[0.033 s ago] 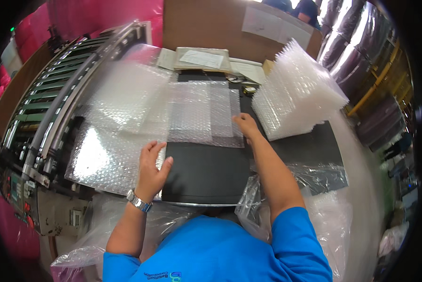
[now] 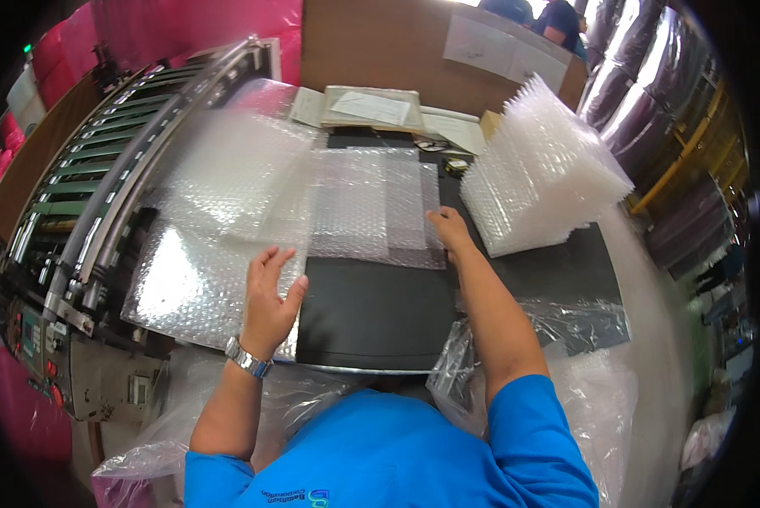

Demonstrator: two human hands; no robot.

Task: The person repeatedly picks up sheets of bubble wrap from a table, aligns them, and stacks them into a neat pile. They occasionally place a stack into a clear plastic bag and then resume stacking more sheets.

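A small clear bubble wrap sheet [image 2: 354, 207], with overlapping layers, lies flat on the dark tabletop [image 2: 371, 317] in front of me. At its right edge is my right hand [image 2: 452, 233], thumb and forefinger closed on the border; the exact grip is small in view. My left hand [image 2: 270, 305], a metal watch on its wrist, is open with fingers spread. It is over the right part of a pile of larger bubble wrap sheets [image 2: 219, 203], holding nothing.
A tall stack of bubble wrap pieces [image 2: 536, 173] stands on the right. Papers [image 2: 371, 108], a tape measure [image 2: 455, 165] and a cardboard partition [image 2: 380, 42] are at the back. A roller machine [image 2: 100, 182] borders the left; loose clear plastic [image 2: 558, 326] drapes over the near edge.
My left hand has shifted slightly left, its fingers a little more spread. My right hand stays at the small sheet's edge. The whole view has shifted slightly.
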